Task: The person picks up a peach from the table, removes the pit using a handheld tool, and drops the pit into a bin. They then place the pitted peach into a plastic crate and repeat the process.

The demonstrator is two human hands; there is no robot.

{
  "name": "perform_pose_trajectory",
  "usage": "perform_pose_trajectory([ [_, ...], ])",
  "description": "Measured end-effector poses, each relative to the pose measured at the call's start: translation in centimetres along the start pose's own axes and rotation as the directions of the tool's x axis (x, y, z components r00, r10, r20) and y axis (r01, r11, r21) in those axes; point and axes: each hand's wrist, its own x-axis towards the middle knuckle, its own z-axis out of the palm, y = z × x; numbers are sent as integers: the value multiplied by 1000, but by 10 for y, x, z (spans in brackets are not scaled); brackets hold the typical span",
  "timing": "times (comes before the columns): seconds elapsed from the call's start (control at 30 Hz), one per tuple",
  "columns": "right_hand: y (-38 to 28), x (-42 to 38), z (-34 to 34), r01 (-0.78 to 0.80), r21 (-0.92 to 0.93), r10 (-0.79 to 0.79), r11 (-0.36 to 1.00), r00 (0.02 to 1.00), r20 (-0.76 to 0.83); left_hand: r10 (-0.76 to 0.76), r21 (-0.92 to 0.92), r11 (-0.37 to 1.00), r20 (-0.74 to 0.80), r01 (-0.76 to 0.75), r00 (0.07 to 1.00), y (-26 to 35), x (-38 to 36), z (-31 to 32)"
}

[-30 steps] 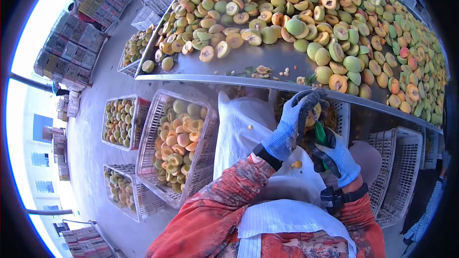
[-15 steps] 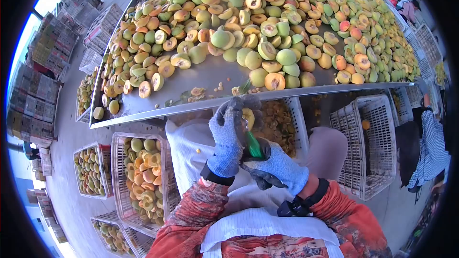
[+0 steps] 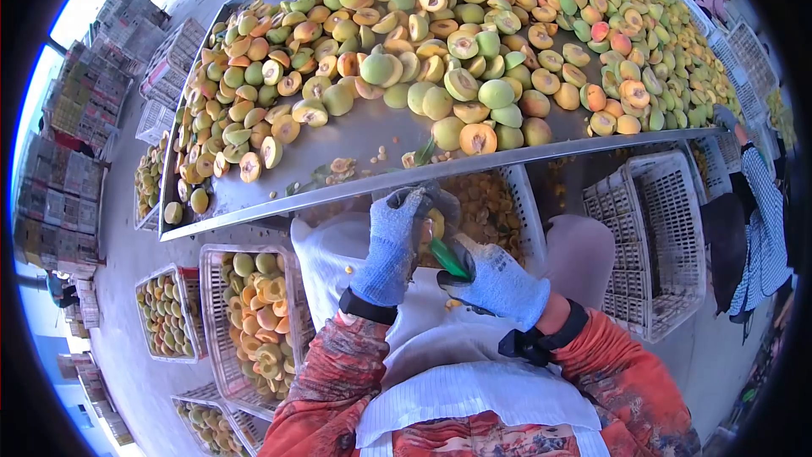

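Note:
In blue, dark-palmed gloves, both my hands work close together over my lap, just below the table's front rim. My left hand (image 3: 389,241) is closed around a yellow peach half (image 3: 436,224), mostly covered by the dark fingers. My right hand (image 3: 499,281) grips a tool with a green handle (image 3: 448,259); its working end points up to the peach half and is hidden there. Beneath and beyond the hands stands a white plastic crate (image 3: 530,224) with pits and scraps inside.
A metal table (image 3: 381,131) heaped with halved peaches (image 3: 478,139) spans the front. Crates of peach halves (image 3: 262,305) stand at my left. On my right are nested white crates (image 3: 668,245), and beyond them a person in a checked sleeve (image 3: 757,195). Stacked crates (image 3: 63,169) line the far left.
The view has shifted slightly. My right hand has turned, with the green handle now more slanted and more exposed. The left hand still holds the peach half.

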Motion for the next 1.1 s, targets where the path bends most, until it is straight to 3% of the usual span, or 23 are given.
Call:
perform_pose_trajectory([
  [0.03, 4, 1, -2, 0, 1, 0, 1000, 1000, -4, -47, -51, 997, 62, 51, 997, 4, -1, 0],
  [0.1, 8, 7, -8, -222, 484, 100, 846, 959, 265, -99, -217, 967, 160, 133, 982, 10, 0, 2],
  [0.13, 6, 7, -13, -221, 486, 100, 846, 960, 263, -100, -215, 967, 161, 133, 982, 14, 0, 3],
  [0.2, -5, 9, -25, -561, 730, 177, 391, 823, 539, -120, -90, 985, 239, 145, 963, 25, 5, 2],
  [0.23, -5, 10, -25, -579, 752, 154, 316, 813, 562, 69, 91, 992, 158, -84, 985, 18, 11, -1],
  [0.27, -5, 8, -26, -571, 759, 146, 314, 819, 555, 163, 64, 982, 185, -178, 969, 22, 5, -9],
  [0.33, -4, 5, -34, -547, 815, 38, 191, 834, 551, -144, -361, 925, -44, 119, 989, 37, 2, -43],
  [0.4, 9, 4, -43, -523, 831, 1, 188, 847, 532, -146, -263, 962, -244, 80, 959, 49, -9, -95],
  [0.47, 42, 2, -33, -414, 831, 186, 371, 910, 370, -52, -179, 984, -346, -12, 937, 39, -29, -179],
  [0.5, 62, 1, -27, -348, 178, 298, 920, 919, 257, 40, 196, 979, -447, 55, 893, 20, -36, -239],
  [0.53, 85, -3, -17, -166, -637, 290, 753, 952, 95, 163, 534, 831, -504, 157, 848, 6, -41, -277],
  [0.57, 109, -8, -8, -278, -594, 375, 755, 926, 44, 275, 844, 473, -416, 254, 867, 17, -47, -268],
  [0.6, 103, -2, -12, -277, -593, 368, 756, 929, 36, 338, 952, 10, -291, 306, 895, 27, -47, -253],
  [0.67, 82, -3, -17, -334, -422, 332, 843, 940, -80, 367, 916, 378, -282, 134, 886, 35, -4, -209],
  [0.7, 77, 2, -21, -363, -353, 375, 862, 926, -38, 380, 833, 553, -273, 20, 884, 37, 26, -170],
  [0.77, 79, 2, -19, -343, -301, 327, 890, 939, -105, 402, 751, 627, -86, -206, 911, 25, 87, -104],
  [0.8, 81, 0, -18, -318, -250, 282, 915, 945, -168, 350, 869, 470, -21, -156, 936, 25, 113, -67],
  [0.87, 78, -5, -21, -349, -223, 313, 910, 933, -180, 365, 943, 282, 63, -175, 929, 16, 156, -1],
  [0.93, 74, -12, -24, -373, -179, 344, 911, 923, -173, 293, 989, 5, 141, -149, 946, 6, 177, 42],
  [0.97, 75, -16, -23, -372, -171, 337, 912, 920, -201, 281, 992, -113, 94, -65, 955, -10, 190, 49],
  [1.0, 75, -17, -26, -378, -177, 341, 909, 917, -207, 281, 992, -106, 101, -73, 954, -8, 193, 51],
  [1.07, 71, -21, -29, -393, -89, 377, 915, 913, -159, 146, 992, 76, 87, -98, 985, 1, 193, 43],
  [1.1, 71, -21, -28, -387, -87, 372, 918, 915, -155, 238, 972, 195, 84, -132, 968, 0, 185, 36],
])
